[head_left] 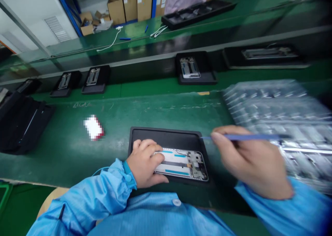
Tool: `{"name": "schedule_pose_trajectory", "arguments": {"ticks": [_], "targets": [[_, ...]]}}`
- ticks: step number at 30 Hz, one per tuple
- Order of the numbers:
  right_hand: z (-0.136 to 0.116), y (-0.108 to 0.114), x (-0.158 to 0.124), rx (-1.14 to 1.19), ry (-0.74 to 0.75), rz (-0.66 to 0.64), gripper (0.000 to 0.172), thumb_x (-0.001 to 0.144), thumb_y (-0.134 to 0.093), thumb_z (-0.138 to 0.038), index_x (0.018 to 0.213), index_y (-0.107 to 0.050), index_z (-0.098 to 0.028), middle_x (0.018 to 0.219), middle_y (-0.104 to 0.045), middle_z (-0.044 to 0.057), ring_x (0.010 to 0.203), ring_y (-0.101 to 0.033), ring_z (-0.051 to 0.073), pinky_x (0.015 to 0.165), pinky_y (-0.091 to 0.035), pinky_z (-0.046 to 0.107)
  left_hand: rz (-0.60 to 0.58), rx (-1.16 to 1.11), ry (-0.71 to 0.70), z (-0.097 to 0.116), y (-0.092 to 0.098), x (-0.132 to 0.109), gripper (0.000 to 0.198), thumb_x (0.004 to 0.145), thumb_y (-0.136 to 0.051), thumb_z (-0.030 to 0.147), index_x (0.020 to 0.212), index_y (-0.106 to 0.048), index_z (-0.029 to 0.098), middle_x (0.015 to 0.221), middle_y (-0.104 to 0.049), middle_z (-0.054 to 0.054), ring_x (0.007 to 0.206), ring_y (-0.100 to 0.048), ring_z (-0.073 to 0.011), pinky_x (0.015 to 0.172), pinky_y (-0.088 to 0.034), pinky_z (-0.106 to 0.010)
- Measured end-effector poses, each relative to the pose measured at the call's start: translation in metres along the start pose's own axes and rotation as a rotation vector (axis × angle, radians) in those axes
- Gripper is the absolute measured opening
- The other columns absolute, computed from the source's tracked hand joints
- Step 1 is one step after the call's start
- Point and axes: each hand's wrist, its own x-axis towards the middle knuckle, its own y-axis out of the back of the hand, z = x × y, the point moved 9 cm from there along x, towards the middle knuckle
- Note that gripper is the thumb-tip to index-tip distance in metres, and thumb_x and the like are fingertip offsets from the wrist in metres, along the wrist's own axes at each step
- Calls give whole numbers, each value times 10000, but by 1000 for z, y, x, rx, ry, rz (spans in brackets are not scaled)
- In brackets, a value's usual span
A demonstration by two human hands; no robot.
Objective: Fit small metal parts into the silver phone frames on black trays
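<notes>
left hand pressing phone frame | right hand pinching blue tool, blurred

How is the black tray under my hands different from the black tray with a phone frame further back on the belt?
The near tray lies on the green table; the far tray sits on the belt. The left hand presses on the near tray's phone frame; the far one's frame is untouched. The right hand holds a blue tool. Both trays are black, each carrying one frame.

Open phone frame flat in black tray; blue tool level.
</notes>
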Motion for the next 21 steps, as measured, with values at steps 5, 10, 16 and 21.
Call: {"name": "schedule_pose_trajectory", "arguments": {"ticks": [5,10,16,21], "targets": [[-19,-25,8,143,122,-287,288,1133,-579,-408,981,-770,-257,943,-830,38,817,-800,218,714,-612,327,-50,49,-17,3,-6,-4,636,887,-852,727,1266,-753,226,1406,-758,-167,1335,-622,-399,1046,-435,-580],[-12,-45,-21,181,17,-256,260,1126,-589,-363,949,-741,-247,883,-802,20,744,-769,176,664,-586,289,-65,41,-50,6,-8,-4,704,875,-827,802,1274,-759,226,1433,-751,-159,1372,-591,-413,1048,-423,-581],[-11,-48,-26,168,13,-267,260,1123,-579,-364,957,-742,-246,883,-811,26,743,-773,188,673,-587,299,-101,55,-50,10,-8,-3,667,836,-899,734,1261,-782,234,1421,-749,-156,1364,-580,-413,1048,-428,-593],[-10,-51,-23,134,12,-272,269,1124,-573,-376,976,-752,-242,902,-823,41,749,-781,202,689,-607,309,-85,76,-38,10,-6,-3,640,817,-935,696,1237,-787,237,1412,-745,-145,1376,-572,-410,1054,-427,-588]]}}
